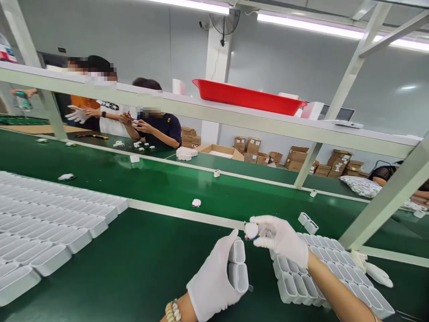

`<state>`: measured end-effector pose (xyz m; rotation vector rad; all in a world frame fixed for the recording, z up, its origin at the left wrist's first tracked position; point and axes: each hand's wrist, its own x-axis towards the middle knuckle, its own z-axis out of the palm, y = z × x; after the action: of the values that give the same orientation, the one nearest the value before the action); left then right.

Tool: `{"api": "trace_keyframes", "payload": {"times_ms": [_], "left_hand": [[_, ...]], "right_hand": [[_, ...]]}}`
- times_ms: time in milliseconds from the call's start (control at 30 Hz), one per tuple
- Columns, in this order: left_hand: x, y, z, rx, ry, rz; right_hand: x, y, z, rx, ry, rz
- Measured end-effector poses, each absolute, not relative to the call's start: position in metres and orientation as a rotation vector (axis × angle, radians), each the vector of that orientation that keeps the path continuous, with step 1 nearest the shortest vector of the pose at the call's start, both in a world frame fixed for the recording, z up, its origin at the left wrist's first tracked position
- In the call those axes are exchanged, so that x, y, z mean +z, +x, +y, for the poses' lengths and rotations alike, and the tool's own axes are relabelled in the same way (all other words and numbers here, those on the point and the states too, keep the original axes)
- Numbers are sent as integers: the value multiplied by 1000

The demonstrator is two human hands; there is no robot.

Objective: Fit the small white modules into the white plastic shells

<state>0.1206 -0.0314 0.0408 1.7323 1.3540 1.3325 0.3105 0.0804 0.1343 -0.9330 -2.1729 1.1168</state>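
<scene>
My left hand (212, 279), in a white glove, is closed around two white oval plastic housings (239, 278) held side by side, their hollow ends facing up and right. Just above them, my gloved right hand (283, 238) pinches a small white rounded part (251, 230) with dark and coloured bits on its edge. The part is apart from the housings. Below my right forearm lies a block of similar open housings (291, 286) in rows. Two loose housings (308, 222) rest beyond that block.
Many white housings (50, 259) fill the left of the green bench. A white rail (181, 214) separates it from a green belt (164, 188), where a small white part (196, 203) lies. A red tray (248, 96) sits on the overhead shelf. Co-workers (157, 125) handle small parts opposite.
</scene>
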Motion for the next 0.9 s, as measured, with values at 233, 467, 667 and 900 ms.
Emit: {"api": "trace_keyframes", "payload": {"times_ms": [233, 467, 667, 900], "left_hand": [[38, 123, -36, 1402, 2070, 1430], [33, 122, -35, 1445, 2173, 1462], [38, 123, -35, 1504, 2345, 1432], [42, 124, -36, 1517, 2414, 1471]], "right_hand": [[134, 316, 39, 932, -1013, -2473], [136, 316, 32, 883, -995, -2538], [135, 315, 24, 793, -1038, -2564], [142, 309, 14, 565, -969, -2672]]}}
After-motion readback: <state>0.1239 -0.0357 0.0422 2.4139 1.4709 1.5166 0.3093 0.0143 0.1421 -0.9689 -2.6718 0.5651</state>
